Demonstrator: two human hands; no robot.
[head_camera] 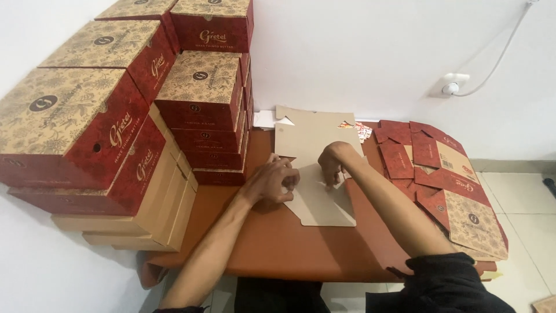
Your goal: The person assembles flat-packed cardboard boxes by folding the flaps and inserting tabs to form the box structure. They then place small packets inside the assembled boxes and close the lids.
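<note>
To my left, finished boxes [75, 122] stand in tall stacks against the white wall [376, 52], each with a dark red body and a tan patterned lid. A second stack of the same boxes [205, 116] rises behind them, closer to the corner. Beneath the nearest stack lie plain tan boxes [156, 208], tilted on their sides. To my right, a pile of unfolded red and tan box sheets [446, 179] rests on the brown table [289, 243], reaching to its right edge. A white socket [453, 86] sits on the wall, with a white cable [498, 55] running up from it. Pale floor tiles [521, 191] show beyond the table.
</note>
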